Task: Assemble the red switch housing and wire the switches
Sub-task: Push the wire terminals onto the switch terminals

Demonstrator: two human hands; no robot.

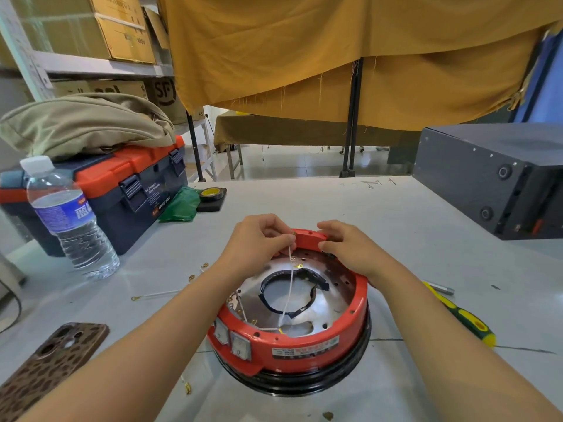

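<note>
left hand [259, 239] pinching white wire [289, 287], right hand [350, 248] gripping red housing [304, 351] rim

left hand [259, 242] pinching, right hand [350, 248] curled, forearms extended

Two bare forearms in view — no sleeves, gloves, watch or rings visible. Left hand [259, 242] and right hand [350, 248] — both bare, nails short.

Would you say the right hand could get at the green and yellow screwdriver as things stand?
Probably yes: the screwdriver lies bare on the table beside the right forearm, but the right hand must first leave the red housing.
</note>
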